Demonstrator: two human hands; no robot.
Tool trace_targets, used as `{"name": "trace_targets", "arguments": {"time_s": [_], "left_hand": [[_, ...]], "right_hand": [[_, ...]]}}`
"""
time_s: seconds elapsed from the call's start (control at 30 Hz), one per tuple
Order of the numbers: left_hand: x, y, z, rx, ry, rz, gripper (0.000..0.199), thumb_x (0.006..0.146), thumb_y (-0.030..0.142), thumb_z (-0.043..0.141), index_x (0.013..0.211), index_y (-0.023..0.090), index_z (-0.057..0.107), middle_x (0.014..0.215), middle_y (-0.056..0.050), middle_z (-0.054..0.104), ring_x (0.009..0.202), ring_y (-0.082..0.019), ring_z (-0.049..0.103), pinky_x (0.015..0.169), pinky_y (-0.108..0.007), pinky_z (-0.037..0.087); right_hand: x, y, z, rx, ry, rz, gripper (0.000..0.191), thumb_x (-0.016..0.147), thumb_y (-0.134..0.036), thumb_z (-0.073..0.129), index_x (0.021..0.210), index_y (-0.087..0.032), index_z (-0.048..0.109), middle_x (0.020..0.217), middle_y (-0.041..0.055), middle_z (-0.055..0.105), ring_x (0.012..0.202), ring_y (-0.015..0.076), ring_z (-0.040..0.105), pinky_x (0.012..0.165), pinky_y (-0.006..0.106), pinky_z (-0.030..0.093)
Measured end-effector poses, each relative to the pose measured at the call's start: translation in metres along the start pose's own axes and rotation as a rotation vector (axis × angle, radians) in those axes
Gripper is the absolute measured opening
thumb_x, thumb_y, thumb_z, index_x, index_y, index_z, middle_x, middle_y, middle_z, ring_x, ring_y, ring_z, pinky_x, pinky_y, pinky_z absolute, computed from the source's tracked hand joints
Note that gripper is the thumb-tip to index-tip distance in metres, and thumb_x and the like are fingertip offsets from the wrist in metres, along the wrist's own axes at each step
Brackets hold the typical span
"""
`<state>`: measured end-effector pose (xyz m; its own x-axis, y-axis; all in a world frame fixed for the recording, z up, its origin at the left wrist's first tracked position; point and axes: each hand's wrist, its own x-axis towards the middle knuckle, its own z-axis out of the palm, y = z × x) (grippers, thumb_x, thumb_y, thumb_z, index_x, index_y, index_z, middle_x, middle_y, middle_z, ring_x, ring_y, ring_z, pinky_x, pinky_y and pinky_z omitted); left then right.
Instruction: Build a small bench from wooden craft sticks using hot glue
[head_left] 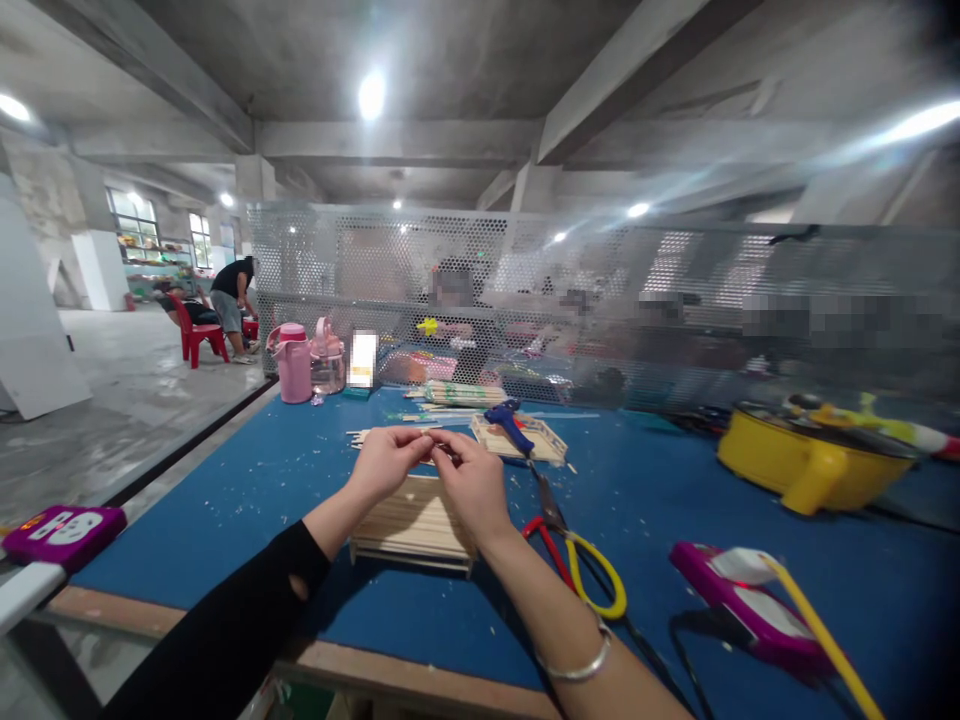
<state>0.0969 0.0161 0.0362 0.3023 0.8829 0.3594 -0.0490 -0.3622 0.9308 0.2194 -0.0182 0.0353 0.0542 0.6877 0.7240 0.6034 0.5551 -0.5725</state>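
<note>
My left hand (388, 462) and my right hand (474, 482) meet fingertip to fingertip above a small structure of pale wooden sticks (412, 520). Both are closed in a pinch. Whatever the fingers hold, if anything, is too small or hidden to name. The stick structure stands on the blue tabletop, partly covered by my hands. Just beyond my right hand a blue glue gun (511, 428) rests on a shallow stick-built tray (551, 448). Scissors with one red and one yellow handle (574, 555) lie beside my right forearm.
Bundled sticks (457, 393) lie at the back, before a perforated metal screen (390, 260). A pink jug (294, 365), a clear bottle (327, 362) and a phone (362, 360) stand back left. To the right are a yellow pot (750, 450) and a purple device (750, 605). People are beyond the table.
</note>
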Motion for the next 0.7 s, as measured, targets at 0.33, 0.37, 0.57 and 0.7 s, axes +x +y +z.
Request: {"name": "trace_targets", "arguments": {"time_s": [0.33, 0.37, 0.57, 0.7], "left_hand": [[-0.002, 0.001, -0.028, 0.234, 0.032, 0.023, 0.027, 0.069, 0.038, 0.055, 0.066, 0.012, 0.064, 0.055, -0.001, 0.059, 0.052, -0.01, 0.048, 0.051, -0.021, 0.036], [-0.001, -0.002, -0.037, 0.208, 0.056, -0.011, 0.028, 0.069, 0.039, 0.056, 0.068, 0.012, 0.064, 0.057, -0.002, 0.059, 0.054, -0.01, 0.049, 0.051, -0.021, 0.035], [-0.003, -0.023, -0.074, 0.159, 0.093, -0.214, 0.036, 0.063, 0.047, 0.06, 0.072, 0.012, 0.063, 0.065, -0.003, 0.06, 0.06, -0.011, 0.051, 0.05, -0.019, 0.035], [-0.005, -0.025, -0.074, 0.196, 0.096, -0.218, 0.037, 0.065, 0.047, 0.058, 0.076, 0.012, 0.063, 0.069, -0.005, 0.061, 0.062, -0.011, 0.052, 0.048, -0.019, 0.035]], "right_hand": [[0.006, 0.016, -0.023, 0.053, -0.137, 0.161, 0.016, 0.07, -0.022, 0.052, 0.081, -0.016, 0.062, 0.079, 0.0046, 0.066, 0.074, 0.0164, 0.058, 0.071, 0.031, 0.044], [0.008, 0.023, -0.027, 0.103, -0.117, 0.227, 0.017, 0.069, -0.023, 0.053, 0.082, -0.016, 0.061, 0.078, 0.0044, 0.064, 0.072, 0.0158, 0.057, 0.07, 0.03, 0.045], [0.007, 0.043, -0.039, 0.335, -0.11, 0.456, 0.02, 0.062, -0.028, 0.058, 0.078, -0.016, 0.058, 0.062, -0.0022, 0.055, 0.055, 0.0098, 0.049, 0.058, 0.025, 0.044], [0.001, 0.041, -0.032, 0.357, -0.186, 0.536, 0.018, 0.061, -0.031, 0.059, 0.072, -0.017, 0.056, 0.059, -0.0032, 0.052, 0.05, 0.009, 0.046, 0.047, 0.022, 0.041]]}}
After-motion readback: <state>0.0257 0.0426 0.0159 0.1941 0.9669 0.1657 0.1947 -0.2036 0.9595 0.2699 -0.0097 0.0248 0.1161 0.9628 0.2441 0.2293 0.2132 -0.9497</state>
